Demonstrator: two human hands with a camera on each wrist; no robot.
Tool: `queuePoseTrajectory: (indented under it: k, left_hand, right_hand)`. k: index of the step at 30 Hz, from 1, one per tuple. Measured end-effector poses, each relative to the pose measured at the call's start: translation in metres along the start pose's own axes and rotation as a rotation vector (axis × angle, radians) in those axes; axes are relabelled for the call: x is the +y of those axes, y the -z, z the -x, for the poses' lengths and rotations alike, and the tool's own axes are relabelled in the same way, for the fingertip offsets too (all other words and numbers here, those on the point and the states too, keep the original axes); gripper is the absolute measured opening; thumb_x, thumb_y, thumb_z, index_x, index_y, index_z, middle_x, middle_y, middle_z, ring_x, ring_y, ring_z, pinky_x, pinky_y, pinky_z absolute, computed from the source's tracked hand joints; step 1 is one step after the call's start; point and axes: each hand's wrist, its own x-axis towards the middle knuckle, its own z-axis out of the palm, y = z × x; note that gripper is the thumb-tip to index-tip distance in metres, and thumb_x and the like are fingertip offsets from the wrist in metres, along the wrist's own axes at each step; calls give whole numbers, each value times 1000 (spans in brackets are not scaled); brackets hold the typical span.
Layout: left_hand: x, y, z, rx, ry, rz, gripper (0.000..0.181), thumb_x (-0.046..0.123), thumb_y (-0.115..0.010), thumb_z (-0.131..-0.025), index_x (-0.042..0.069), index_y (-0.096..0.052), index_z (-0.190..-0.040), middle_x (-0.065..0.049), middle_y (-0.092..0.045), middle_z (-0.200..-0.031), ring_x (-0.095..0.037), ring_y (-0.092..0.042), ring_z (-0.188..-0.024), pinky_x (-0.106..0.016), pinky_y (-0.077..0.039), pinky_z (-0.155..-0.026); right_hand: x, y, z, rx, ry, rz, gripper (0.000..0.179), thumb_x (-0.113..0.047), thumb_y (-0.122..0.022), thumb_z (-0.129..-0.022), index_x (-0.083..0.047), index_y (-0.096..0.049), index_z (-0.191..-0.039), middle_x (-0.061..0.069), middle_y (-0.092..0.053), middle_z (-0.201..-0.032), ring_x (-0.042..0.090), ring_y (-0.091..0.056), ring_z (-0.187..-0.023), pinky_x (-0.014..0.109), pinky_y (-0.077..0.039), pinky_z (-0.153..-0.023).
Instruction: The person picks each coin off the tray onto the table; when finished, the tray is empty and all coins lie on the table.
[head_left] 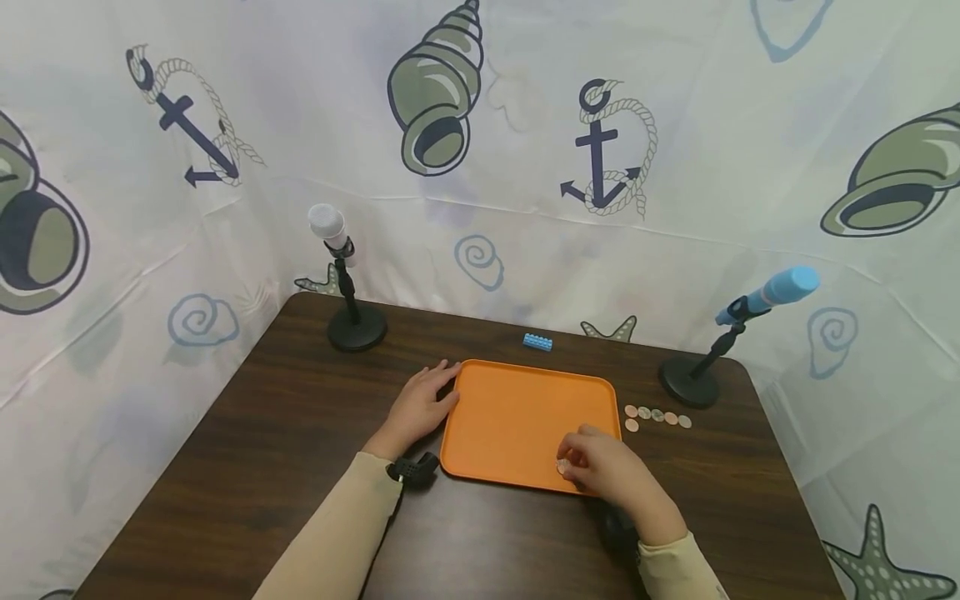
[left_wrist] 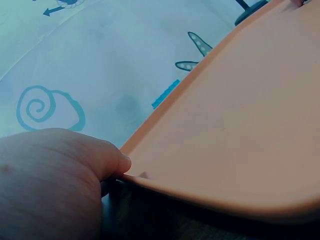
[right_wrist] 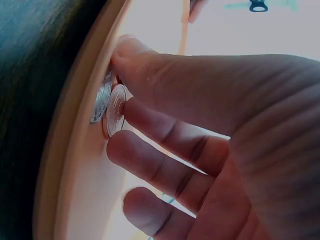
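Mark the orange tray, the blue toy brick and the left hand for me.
Orange tray (head_left: pixel 517 417): head view, on its bare floor.
Blue toy brick (head_left: pixel 537 342): head view, near the middle of the brick.
Left hand (head_left: pixel 417 404): head view, on the back of the hand.

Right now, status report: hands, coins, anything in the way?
Left hand touching the orange tray. Right hand at two coins inside it, firm grip unclear. Possible hindrance: tray rim close beside them.

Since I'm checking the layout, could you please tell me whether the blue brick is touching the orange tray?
Apart: the head view shows a strip of dark tabletop between the blue brick and the orange tray.
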Motion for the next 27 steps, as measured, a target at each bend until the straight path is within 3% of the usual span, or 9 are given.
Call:
queuePoseTrajectory:
  k: [7, 10, 15, 21, 24, 27]
  left_hand:
    - [-2, -1, 0, -12, 4, -18, 59, 33, -65, -111, 22, -48, -167, -2, -49, -171, -26, -36, -166, -58, -20, -139]
    - [-2, -2, 0, -14, 11, -17, 59, 34, -65, -111, 22, -49, -167, -1, -49, -171, -26, -35, -166, -58, -20, -139]
    - [0, -2, 0, -2, 12, -16, 58, 33, -65, -111, 21, -50, -166, -2, -50, -170, -27, -36, -166, -59, -21, -139]
    - [4, -2, 2, -11, 24, -7, 58, 33, -65, -111, 21, -50, -166, -3, -50, -171, -27, -36, -166, -59, -21, -139]
    - [4, 0, 1, -13, 29, -2, 59, 33, -65, -111, 21, -49, -166, -3, -49, -171, -28, -35, -166, -61, -20, -139]
    - [4, 2, -1, -1, 27, -7, 59, 32, -66, -111, 21, -49, -166, -3, -49, -171, -28, -35, -166, -60, -20, -139]
  right_hand:
    - [-1, 0, 0, 6, -1, -41, 18, -16, -84, -97, -24, -69, -90, -9, -59, -85, 2, -54, -69, 22, -49, -61]
    - [0, 2, 3, 64, 3, -77, 15, -16, -84, -97, -24, -71, -98, -13, -65, -85, 1, -56, -68, 22, -51, -63]
    - [7, 5, 8, 221, 24, -96, 25, -14, -86, -95, -23, -75, -116, -14, -74, -90, 2, -52, -63, 22, -49, -59]
    - [36, 4, 22, 457, 44, -120, 26, -12, -89, -92, -27, -78, -110, -13, -80, -96, 4, -53, -67, 18, -47, -57]
    - [62, 4, 29, 595, -14, -290, 23, -7, -86, -93, -22, -79, -109, -4, -83, -102, 7, -66, -74, 13, -53, -63]
    - [87, 7, 36, 747, -130, -465, 18, -5, -85, -95, -13, -79, -110, 3, -82, -103, 7, -68, -75, 11, -52, -63]
